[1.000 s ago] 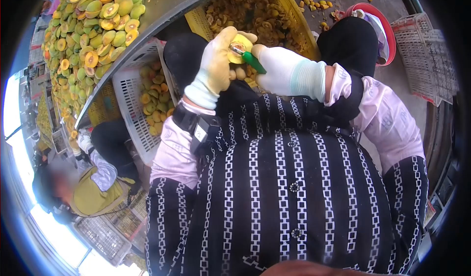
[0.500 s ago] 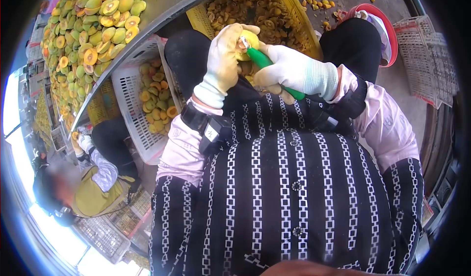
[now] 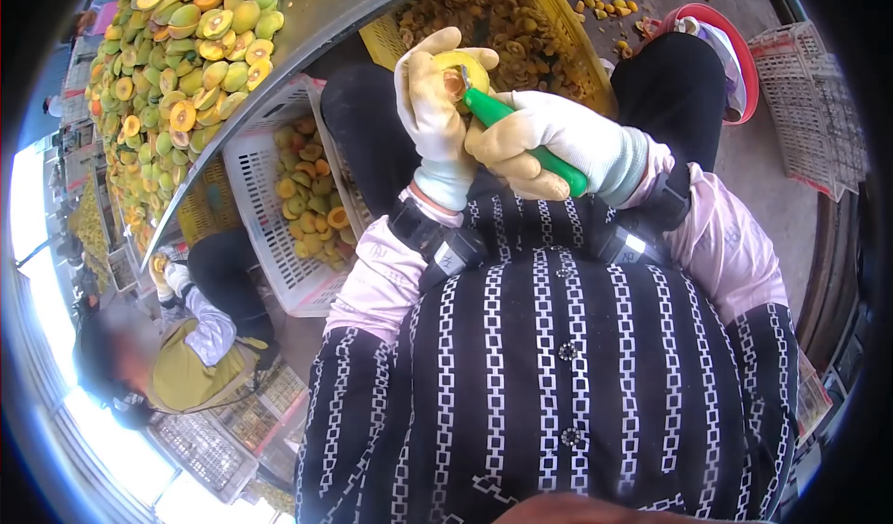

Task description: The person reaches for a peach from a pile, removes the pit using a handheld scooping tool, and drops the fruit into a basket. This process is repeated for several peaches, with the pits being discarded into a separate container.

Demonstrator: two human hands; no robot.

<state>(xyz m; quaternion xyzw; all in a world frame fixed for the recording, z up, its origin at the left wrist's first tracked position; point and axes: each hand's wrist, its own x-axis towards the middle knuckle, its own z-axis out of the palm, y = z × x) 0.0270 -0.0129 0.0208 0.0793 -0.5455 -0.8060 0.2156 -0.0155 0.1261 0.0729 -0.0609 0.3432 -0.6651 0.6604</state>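
A halved peach-like fruit (image 3: 454, 81) with yellow skin and a brownish hollow rests in my gloved left hand (image 3: 430, 100), fingers curled round it and the cut face turned toward my right side. My gloved right hand (image 3: 549, 141) is closed on a green-handled pitting knife (image 3: 489, 107). Its short metal tip touches the cut face near the hollow. Both hands are above my lap, in front of a yellow crate (image 3: 379, 43) that holds brownish pits and scraps.
Many halved fruits (image 3: 186, 68) are piled on the metal table (image 3: 326, 3) at upper left. Below its edge stands a white crate (image 3: 256, 184) of halves. A red basin (image 3: 739, 68) and stacked crates (image 3: 805, 105) are at right. Another gloved person (image 3: 200, 338) sits at left.
My left hand has tilted, so the fruit's hollow now shows more openly. My right hand and the knife have shifted slightly down, the tip still at the fruit.
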